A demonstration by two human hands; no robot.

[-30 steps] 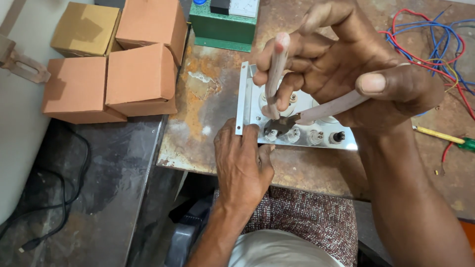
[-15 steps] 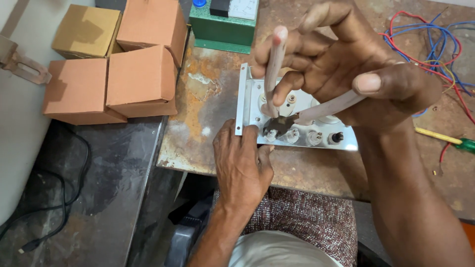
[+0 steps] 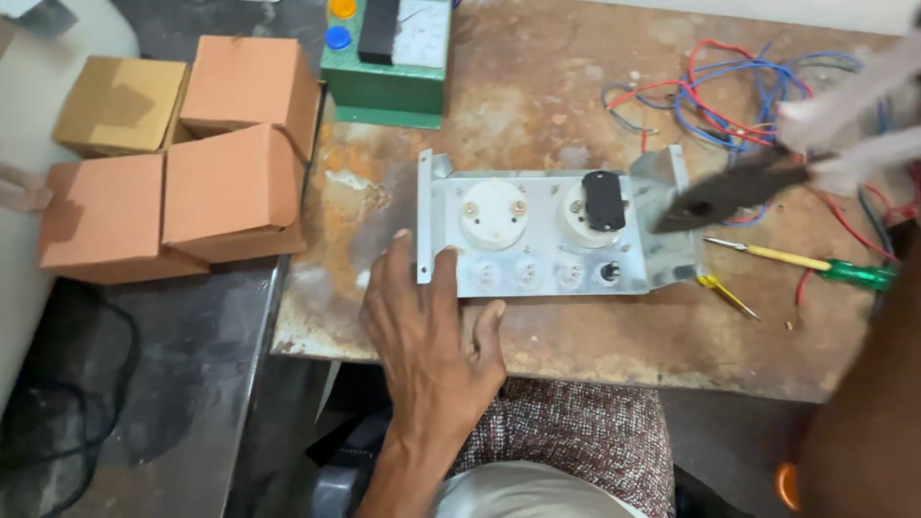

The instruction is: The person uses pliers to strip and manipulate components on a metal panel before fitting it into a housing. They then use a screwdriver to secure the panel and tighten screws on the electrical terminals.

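Note:
A grey metal panel (image 3: 547, 197) lies flat on the rusty bench top (image 3: 537, 105). It carries two white round fittings, a black part (image 3: 604, 200) on the right one, and a row of small fittings along its near edge. My left hand (image 3: 427, 336) rests flat at the panel's near left corner, fingers spread and touching its edge. My right hand (image 3: 904, 245) is mostly past the right edge of the view. It holds dark pliers (image 3: 729, 189) with pale, blurred handles, lifted over the panel's right end.
A green meter box (image 3: 389, 67) stands at the back. Several cardboard boxes (image 3: 230, 192) sit to the left. Loose red and blue wires (image 3: 729, 86) and a yellow-green screwdriver (image 3: 815, 266) lie to the right. The bench's near edge runs just in front of my lap.
My right hand has pulled the pliers away from the panel's middle, up and to the right. The whole panel is now uncovered. My left hand stays at the near left corner.

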